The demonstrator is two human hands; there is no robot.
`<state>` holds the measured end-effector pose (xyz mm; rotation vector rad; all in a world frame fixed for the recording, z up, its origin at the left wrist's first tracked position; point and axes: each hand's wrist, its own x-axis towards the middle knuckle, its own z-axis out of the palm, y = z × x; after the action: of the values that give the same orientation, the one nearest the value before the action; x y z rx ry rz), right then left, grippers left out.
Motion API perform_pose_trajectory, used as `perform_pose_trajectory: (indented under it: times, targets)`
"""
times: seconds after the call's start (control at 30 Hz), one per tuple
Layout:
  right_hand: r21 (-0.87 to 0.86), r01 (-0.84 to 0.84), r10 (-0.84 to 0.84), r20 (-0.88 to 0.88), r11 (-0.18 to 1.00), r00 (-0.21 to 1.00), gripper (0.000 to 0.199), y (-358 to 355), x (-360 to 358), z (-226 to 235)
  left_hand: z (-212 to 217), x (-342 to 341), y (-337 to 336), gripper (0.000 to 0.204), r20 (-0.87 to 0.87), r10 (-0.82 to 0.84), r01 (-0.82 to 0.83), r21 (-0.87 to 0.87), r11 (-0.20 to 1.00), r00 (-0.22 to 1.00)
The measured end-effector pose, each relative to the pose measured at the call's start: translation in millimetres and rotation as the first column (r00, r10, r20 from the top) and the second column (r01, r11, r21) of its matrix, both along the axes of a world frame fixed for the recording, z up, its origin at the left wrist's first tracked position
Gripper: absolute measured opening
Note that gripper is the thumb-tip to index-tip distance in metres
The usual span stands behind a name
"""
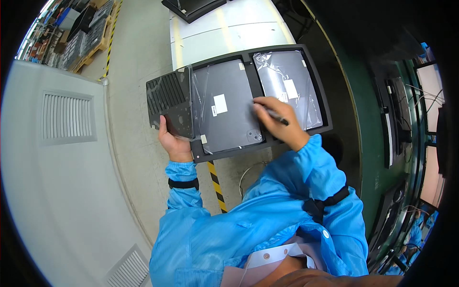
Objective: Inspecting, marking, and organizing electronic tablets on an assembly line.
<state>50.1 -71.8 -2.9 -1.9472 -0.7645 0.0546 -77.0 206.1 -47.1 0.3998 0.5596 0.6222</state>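
My left hand [174,144] grips the lower edge of a dark, glossy tablet [167,107], its thumb on the face, which mirrors slats. That tablet is tilted, beside the left end of a black tray [325,95]. In the tray lie a grey middle tablet [229,125], back up with a camera bump, and a right-hand tablet [272,71] under shiny clear film. Both bear white labels. My right hand [283,128] is closed round a dark pen [281,118], above the right edge of the middle tablet. The pen's tip is too blurred to tell if it touches.
Beyond the tray is a white tabletop [229,36] with another black tray [191,14] on it. A grey panel with vents [69,117] stands at left. A loaded pallet [91,52] sits far left. A green bench [377,143] with screens runs along the right.
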Motion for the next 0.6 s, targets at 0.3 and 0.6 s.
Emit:
perform_pose_trajectory:
  times: [0.3, 0.6]
  targets:
    - [0.019, -0.084, 0.085, -0.325, 0.996, 0.942, 0.028, 84.8, -28.6, 4.7, -3.8, -1.7, 2.9, 0.042, 0.032, -0.015, 0.016, -0.059, 0.998, 0.999]
    - [0.052, -0.090, 0.100, -0.238, 0.995, 0.966, 0.027, 89.9, -29.1, -4.6, -5.7, -1.3, 3.3, 0.040, 0.077, 0.001, 0.005, -0.075, 0.997, 0.997]
